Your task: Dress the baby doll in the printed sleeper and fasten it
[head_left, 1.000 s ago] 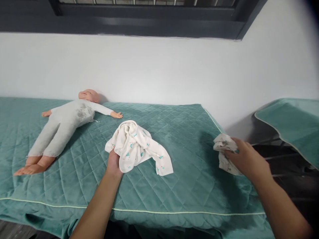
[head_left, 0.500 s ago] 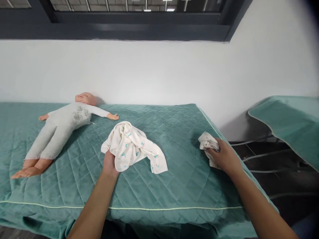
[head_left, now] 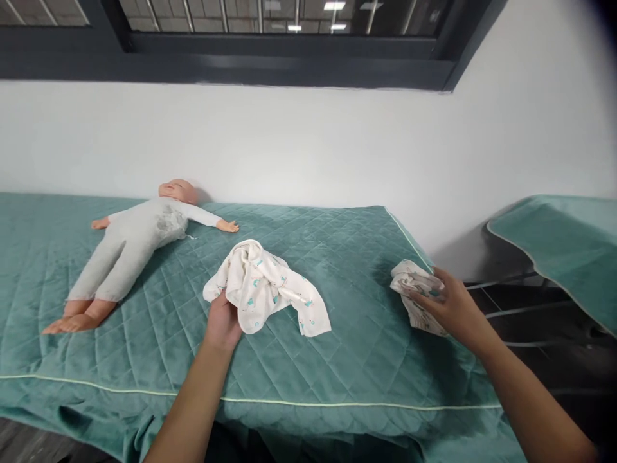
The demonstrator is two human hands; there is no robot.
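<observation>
My left hand point(head_left: 223, 321) is closed on the near left edge of a white baby top point(head_left: 270, 289) with small teal prints, its fingers partly hidden under the cloth. One sleeve of the top hangs out to the right. At the right side of the bed, my right hand point(head_left: 453, 305) grips a bunched piece of white printed baby clothing point(head_left: 417, 289) between thumb and fingers. Its exact kind cannot be made out. A baby doll point(head_left: 135, 238) in a pale suit lies on its back to the left of my left hand, arms spread.
A green quilted cover point(head_left: 357, 360) with light piping spreads over the bed. Behind stands a white wall point(head_left: 308, 148) below a dark window frame point(head_left: 289, 61). To the right, past the bed's edge, are metal bars and another green cover point(head_left: 569, 244).
The view has shifted slightly left. My right hand has opened out a little, and the bunched garment in it shows more loosely. My left hand still holds the baby top.
</observation>
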